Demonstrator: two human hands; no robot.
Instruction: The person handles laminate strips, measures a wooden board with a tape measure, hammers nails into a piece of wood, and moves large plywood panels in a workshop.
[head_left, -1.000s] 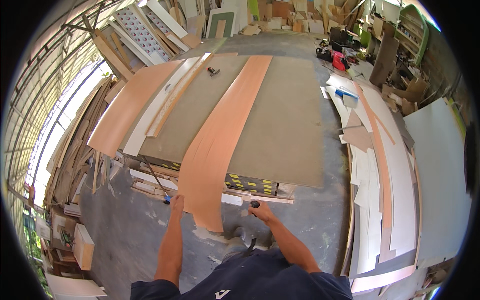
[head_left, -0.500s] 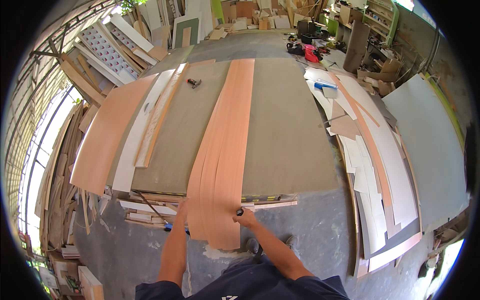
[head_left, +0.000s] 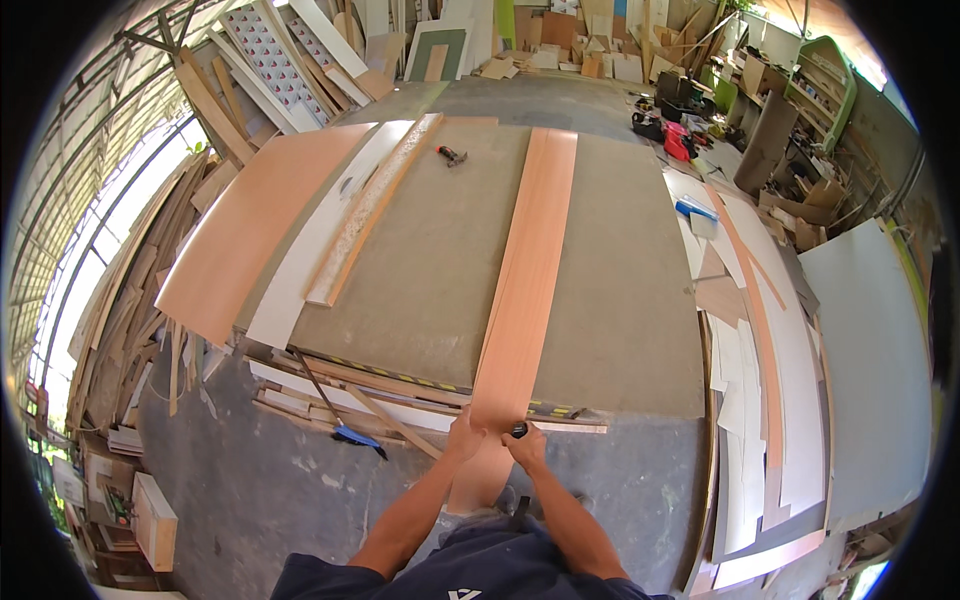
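Long orange-brown laminate strips (head_left: 530, 260) lie gathered in a narrow stack across the large brown worktable, their near ends hanging over its front edge. My left hand (head_left: 464, 438) closes on the stack's left edge, just past the table edge. At the right edge, my right hand (head_left: 529, 450) is closed around a small dark round object (head_left: 519, 430), possibly a tape measure, and presses against the strips. The strips bow slightly between my hands, and their ends hang below, near my shoes.
On the worktable (head_left: 420, 260) lie a hammer (head_left: 452, 156), a long edged board (head_left: 375, 210), a white strip (head_left: 280, 300) and a wide orange sheet (head_left: 250, 230). A blue-headed brush (head_left: 358, 438) leans at the front. Offcuts (head_left: 735, 400) cover a stack on the right.
The fanned strips have come together into a narrower stack. My hands have drawn closer to each other, the left one moving in along the left edge. My view has shifted left.
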